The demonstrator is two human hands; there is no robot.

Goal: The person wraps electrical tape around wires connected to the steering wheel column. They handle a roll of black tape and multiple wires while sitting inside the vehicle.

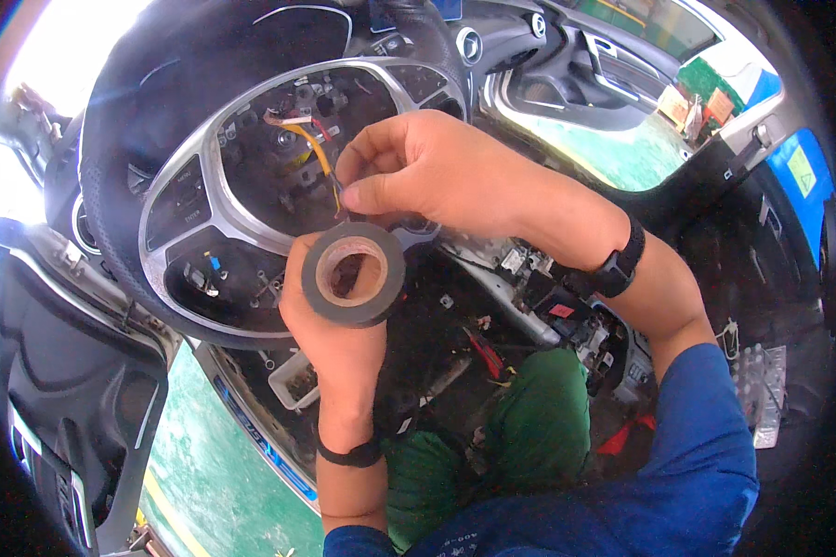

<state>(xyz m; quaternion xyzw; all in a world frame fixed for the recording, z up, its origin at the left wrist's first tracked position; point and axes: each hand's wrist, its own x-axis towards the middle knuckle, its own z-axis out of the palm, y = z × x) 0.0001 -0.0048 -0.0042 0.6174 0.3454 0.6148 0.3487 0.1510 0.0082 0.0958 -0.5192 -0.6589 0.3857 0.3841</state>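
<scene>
A roll of dark tape [385,271] with a pale cardboard core is gripped in my left hand [320,316], low in front of the steering wheel [251,227]. Just above it, my right hand [404,176] has thumb and fingers pinched on thin wires [336,195] that lead from a yellow-orange sleeved cable [316,139] in the wheel's opened hub. A white connector with red wire shows at the cable's upper end. The wheel's side button panels and a small blue part at lower left are visible. The fingertips of my left hand are partly hidden behind the roll.
Open car doors [74,362] flank me. Dismantled metal and electronic parts [567,306] lie right of the wheel, with red-handled tools [488,357] and a small white bin [293,381] below. A red cloth [627,436] and clear packaging [769,395] are at the right. My green-clad legs are beneath.
</scene>
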